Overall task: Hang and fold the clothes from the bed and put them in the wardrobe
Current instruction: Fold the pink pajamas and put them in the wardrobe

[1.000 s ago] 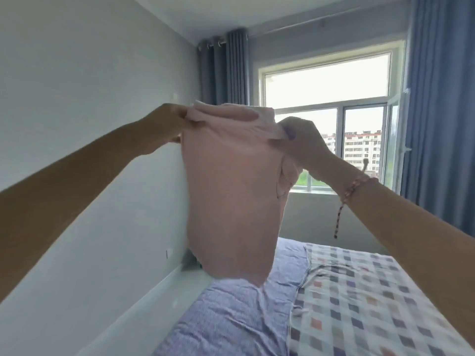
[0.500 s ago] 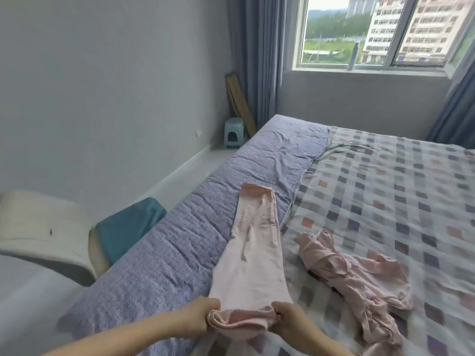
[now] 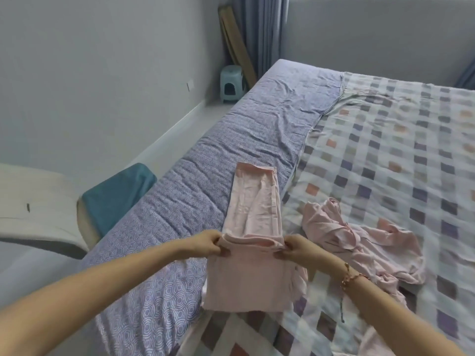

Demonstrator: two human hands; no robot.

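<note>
One bed (image 3: 231,129) fills most of my view, and I place everything else by it. Two covers lie on it: a purple patterned sheet (image 3: 282,98) along its left side and a checked blanket (image 3: 385,150) across the rest. One white seat (image 3: 33,201) stands off the bed's left edge, with one teal cushion (image 3: 118,196) between the seat and the bed.

Two pink pieces of clothing are on the bed. The long pink garment (image 3: 253,201) lies where the sheet meets the blanket. Its long axis runs straight away from me along the bed's length, with the hemmed end pointing to the bed's far end and the other end close to me. The crumpled pink heap (image 3: 359,242) sits on the blanket just to the right of it.

Both hands are at the long garment's middle. My left hand (image 3: 208,244) pinches its left edge and my right hand (image 3: 295,249) pinches its right edge, so each hand grasps cloth. Between them a crosswise ridge of cloth is raised.

One curtain (image 3: 259,29) hangs beyond the bed's far left corner, one board (image 3: 236,42) leans there, and one small stool (image 3: 231,83) stands on the floor beside it. One bracelet (image 3: 350,276) circles the right wrist.
</note>
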